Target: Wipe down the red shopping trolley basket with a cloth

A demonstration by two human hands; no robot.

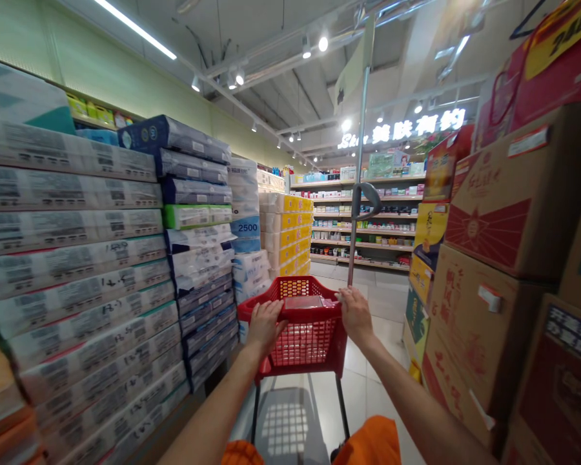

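A red plastic shopping cart [303, 342] with a lattice basket stands in front of me, with a pinkish-red package [304, 302] lying inside. My left hand [266, 326] is curled over the left part of its near rim. At the rim's right corner, my right hand [356, 316] is closed with the fingers wrapped over the edge. A metal pole [361, 148] with a grey hook-like holder [365, 201] rises beyond my right hand; its lower end is hidden behind that hand.
Tall stacks of wrapped paper packs [77, 271] line the left side. Cardboard cartons [484, 323] are piled on the right. A pale tiled floor [380, 294] runs between them towards stocked shelves [368, 226] at the back.
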